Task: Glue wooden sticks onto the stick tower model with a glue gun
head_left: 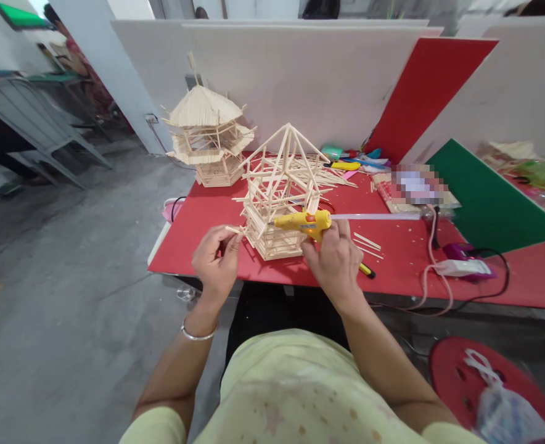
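My right hand (335,259) is wrapped round the handle of a yellow hot glue gun (303,222), its nozzle pointing left and a long clear glue stick (378,216) sticking out of its back. My left hand (217,256) pinches a short thin wooden stick (233,230) at the left side of a small pavilion frame (279,197) made of pale sticks. Whether that stick touches the frame I cannot tell. The frame stands upright near the table's front edge, with a bare pointed roof skeleton. The glue gun crosses in front of its lower right part.
A finished-looking stick pavilion (208,139) stands behind on the left of the red table (189,228). Loose sticks (337,172), a yellow-and-black cutter (367,270), cables (448,290) and a green board (499,203) lie about. A red stool (457,370) holds a plastic bag.
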A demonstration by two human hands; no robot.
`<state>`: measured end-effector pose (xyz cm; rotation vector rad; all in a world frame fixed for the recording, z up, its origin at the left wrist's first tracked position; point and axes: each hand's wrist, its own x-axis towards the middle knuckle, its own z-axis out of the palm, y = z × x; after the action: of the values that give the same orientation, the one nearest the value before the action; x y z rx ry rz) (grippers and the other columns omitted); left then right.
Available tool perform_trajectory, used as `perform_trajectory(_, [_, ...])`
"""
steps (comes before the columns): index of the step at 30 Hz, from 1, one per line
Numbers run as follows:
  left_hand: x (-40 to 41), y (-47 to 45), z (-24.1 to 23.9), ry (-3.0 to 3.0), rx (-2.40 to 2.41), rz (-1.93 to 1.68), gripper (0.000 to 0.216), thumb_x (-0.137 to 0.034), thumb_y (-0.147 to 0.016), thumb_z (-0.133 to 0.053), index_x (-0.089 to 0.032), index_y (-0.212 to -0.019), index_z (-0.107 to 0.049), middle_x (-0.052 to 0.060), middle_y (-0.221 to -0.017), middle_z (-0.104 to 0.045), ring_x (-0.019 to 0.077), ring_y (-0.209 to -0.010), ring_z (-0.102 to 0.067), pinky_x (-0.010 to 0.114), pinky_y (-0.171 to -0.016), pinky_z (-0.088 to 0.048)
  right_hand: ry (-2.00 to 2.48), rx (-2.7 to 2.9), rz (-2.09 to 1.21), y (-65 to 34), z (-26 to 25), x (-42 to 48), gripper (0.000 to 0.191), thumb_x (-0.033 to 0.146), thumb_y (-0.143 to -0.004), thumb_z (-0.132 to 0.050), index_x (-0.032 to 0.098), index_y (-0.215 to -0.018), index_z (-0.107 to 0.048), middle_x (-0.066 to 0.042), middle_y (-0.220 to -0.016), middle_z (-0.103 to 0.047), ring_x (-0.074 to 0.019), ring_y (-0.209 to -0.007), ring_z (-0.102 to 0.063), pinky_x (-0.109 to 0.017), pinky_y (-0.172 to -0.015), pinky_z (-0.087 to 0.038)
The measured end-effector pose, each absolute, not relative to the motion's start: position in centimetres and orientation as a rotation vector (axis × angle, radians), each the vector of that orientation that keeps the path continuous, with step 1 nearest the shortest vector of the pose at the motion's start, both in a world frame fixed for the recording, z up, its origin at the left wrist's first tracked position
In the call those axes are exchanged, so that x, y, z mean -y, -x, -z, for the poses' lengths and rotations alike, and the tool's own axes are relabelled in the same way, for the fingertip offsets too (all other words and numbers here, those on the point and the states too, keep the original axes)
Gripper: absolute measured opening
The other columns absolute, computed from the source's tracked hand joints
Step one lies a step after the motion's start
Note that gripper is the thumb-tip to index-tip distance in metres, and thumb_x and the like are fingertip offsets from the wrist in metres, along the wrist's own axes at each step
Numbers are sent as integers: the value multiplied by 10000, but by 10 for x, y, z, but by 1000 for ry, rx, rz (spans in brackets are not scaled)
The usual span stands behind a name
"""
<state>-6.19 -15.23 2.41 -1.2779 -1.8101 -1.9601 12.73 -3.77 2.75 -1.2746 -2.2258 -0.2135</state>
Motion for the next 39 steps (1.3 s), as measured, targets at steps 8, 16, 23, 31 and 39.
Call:
perform_trajectory(8, [154, 65, -20, 1283, 1823, 1966, 107, -319, -878, -699, -214, -855, -700, 35, -870, -717, 170, -826, -671, 303, -787, -543, 1294, 2200, 236, -125, -27, 38, 406, 422, -917, -496, 143, -1206, -554, -101, -968, -617, -190, -702, -571, -300, -578, -219])
perform_trajectory(16, [154, 65, -19, 1260, 1820, 1948, 127, -333, -878, -698, -212, -839, -698, 33, -855, -716, 169, -824, -672, 300, -784, -541, 1300, 2212, 210, -126, -26, 37, 448, 438, -913, -500, 133, -1239, -543, -115, -1013, -613, -190, -710, -563, -299, -580, -239])
perform_trajectory(23, [155, 66, -18, 1269, 1828, 1955, 112, -322, -876, -702, -213, -847, -701, 31, -860, -716, 170, -827, -673, 298, -787, -540, 1293, 2197, 253, -126, -23, 36, 451, 428, -910, -496, 122, -1237, -544, -105, -925, -616, -210, -718, -584, -304, -575, -249])
perform_trajectory(31, [155, 66, -17, 1279, 1835, 1946, 94, -304, -881, -694, -216, -850, -695, 32, -864, -713, 171, -834, -667, 305, -788, -539, 1309, 2205, 216, -125, -24, 37, 446, 424, -912, -504, 121, -1238, -539, -121, -963, -635, -221, -740, -600, -296, -577, -253])
perform_trajectory(39, [154, 64, -20, 1299, 1797, 1947, 74, -274, -882, -695, -205, -856, -698, 33, -867, -715, 164, -836, -674, 295, -793, -541, 1299, 2212, 229, -126, -24, 37, 438, 428, -915, -516, 124, -1229, -544, -116, -965, -642, -218, -735, -600, -300, -577, -248])
